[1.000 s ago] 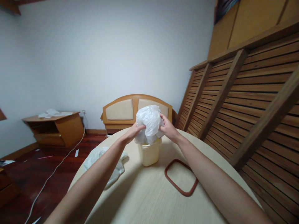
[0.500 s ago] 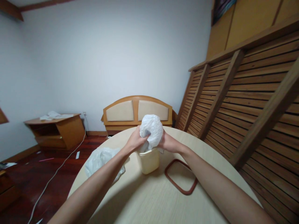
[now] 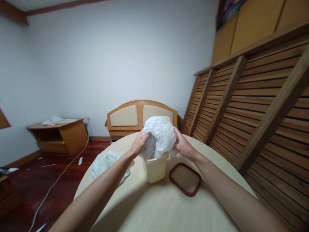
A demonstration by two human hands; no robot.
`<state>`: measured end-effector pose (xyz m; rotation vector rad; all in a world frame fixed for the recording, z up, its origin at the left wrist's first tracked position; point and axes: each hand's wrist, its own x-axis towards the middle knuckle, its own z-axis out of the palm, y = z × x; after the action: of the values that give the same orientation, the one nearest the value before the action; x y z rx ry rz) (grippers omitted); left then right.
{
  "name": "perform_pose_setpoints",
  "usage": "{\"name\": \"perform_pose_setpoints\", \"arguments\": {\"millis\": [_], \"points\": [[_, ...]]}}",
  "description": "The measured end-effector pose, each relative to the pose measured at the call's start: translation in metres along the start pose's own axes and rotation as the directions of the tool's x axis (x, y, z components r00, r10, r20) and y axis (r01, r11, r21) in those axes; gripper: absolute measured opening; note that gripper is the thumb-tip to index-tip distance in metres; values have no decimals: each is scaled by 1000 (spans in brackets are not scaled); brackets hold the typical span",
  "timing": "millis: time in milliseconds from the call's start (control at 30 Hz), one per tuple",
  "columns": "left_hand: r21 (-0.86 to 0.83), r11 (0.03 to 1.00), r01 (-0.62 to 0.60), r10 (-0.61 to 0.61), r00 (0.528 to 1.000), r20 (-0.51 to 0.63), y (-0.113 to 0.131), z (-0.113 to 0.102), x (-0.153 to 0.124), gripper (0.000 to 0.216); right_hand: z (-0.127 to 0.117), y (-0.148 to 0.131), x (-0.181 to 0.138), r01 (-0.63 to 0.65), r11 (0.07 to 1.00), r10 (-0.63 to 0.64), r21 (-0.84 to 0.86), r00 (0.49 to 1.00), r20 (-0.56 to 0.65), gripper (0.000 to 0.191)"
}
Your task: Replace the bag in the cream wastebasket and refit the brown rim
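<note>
A white plastic bag point(image 3: 160, 132) billows above the mouth of a cream-coloured bin point(image 3: 155, 170), its lower part dipping inside the rim. My left hand point(image 3: 140, 144) grips the bag's left side, thumb on top. On the opposite side my right hand point(image 3: 181, 144) holds the bag's edge; some of those fingers are hidden behind the plastic. The bin stands upright on a round pale table point(image 3: 154, 206). To its right lies a brown rounded-rectangular ring point(image 3: 190, 194), flat and near my right forearm.
A second, crumpled translucent plastic bag point(image 3: 106, 164) lies on the table's left, partly behind my left forearm. Beyond the table stands a headboard point(image 3: 124, 116). Slatted wooden panels point(image 3: 224, 103) lean at the right. A low cabinet point(image 3: 72, 137) and a white cable point(image 3: 59, 177) are at the left.
My hands have moved apart, the right one shifting rightward. Between them the bag has spread wider and fuller over the bin.
</note>
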<state>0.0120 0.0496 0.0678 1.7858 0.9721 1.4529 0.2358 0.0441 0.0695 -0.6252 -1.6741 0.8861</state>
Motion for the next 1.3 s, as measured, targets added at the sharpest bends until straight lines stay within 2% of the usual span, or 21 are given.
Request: {"name": "perform_pose_setpoints", "arguments": {"millis": [100, 200, 267, 400, 467, 533, 600, 667, 767, 833, 1033, 1167, 1233, 1300], "points": [[166, 981, -99, 84, 992, 94, 3, -1, 1, 66, 2, -1, -1, -11, 993, 17, 115, 998, -56, 88], [185, 978, -94, 80, 994, 81, 8, -9, 3, 71, 1, 1, 0, 3, 984, 18, 177, 993, -119, 81], [99, 993, -57, 50, 996, 75, 10, -16, 4, 72, -3, 4, 1, -11, 974, 47, 227, 987, -151, 77], [-252, 967, -28, 66, 987, 145, 11, -26, 7, 65, -9, 8, 4, -39, 949, 97, 313, 980, -172, 76], [-376, 926, -37, 79, 992, 97, 9, -26, 11, 64, -11, 9, 5, -34, 946, 91, 321, 982, -166, 76], [-409, 911, -55, 67, 998, 15, 6, -24, 15, 63, -12, 8, 8, -21, 948, 78, 319, 983, -165, 75], [-361, 928, -89, 64, 995, -80, 5, -23, 19, 66, -12, 6, 10, -3, 953, 59, 304, 983, -175, 73], [-262, 959, -104, 79, 991, -106, 7, -24, 20, 71, -11, 3, 12, 12, 967, 37, 255, 982, -185, 72], [-105, 991, -78, 85, 995, 59, 13, -27, 18, 68, -10, -2, 12, 12, 994, 1, 110, 993, -118, 69], [-25, 997, -67, 70, 986, 154, 17, -29, 14, 61, -7, -4, 11, 15, 999, -14, 34, 999, -44, 61], [212, 963, -166, 90, 942, 324, 30, -21, 0, 33, 4, -4, 11, -51, 995, 57, -83, 996, 63, 28], [251, 949, -192, 80, 914, 398, 42, -13, -7, 30, 12, -2, 11, -110, 985, 119, -131, 991, 64, 21], [249, 947, -202, 68, 887, 457, 44, -11, -9, 30, 15, -3, 11, -70, 988, 81, -135, 994, 80, 21], [276, 937, -216, 77, 895, 440, 42, -11, -8, 25, 16, -5, 11, -16, 996, 21, -92, 998, 56, 20]]}}
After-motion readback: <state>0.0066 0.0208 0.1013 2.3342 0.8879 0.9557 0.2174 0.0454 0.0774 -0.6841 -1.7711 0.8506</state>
